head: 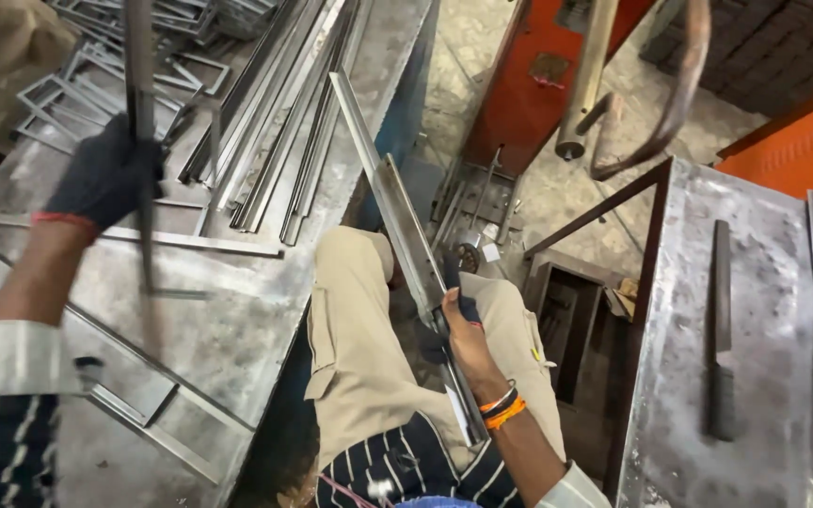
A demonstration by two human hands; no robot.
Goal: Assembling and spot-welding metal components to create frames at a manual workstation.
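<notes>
- Metal workshop, concrete floor; scratched steel tabletop (pixel 237 320) on the left, loaded with welded frames (pixel 96 85) and a bundle of angle bars (pixel 284 122), laid lengthwise within easy reach.
- Left hand (pixel 105 179), in a dark glove, clenched around a thin dark rod (pixel 143 169), held upright above the tabletop; blurred, so details unclear.
- Right hand (pixel 463 329), bare-palmed, closed on a long flat steel strip (pixel 397 216), lower end across the lap, upper end leaning on the tabletop edge, probably for support.
- Second tabletop (pixel 689 395) on the right, carrying a file (pixel 722 329), parked out of the way.
</notes>
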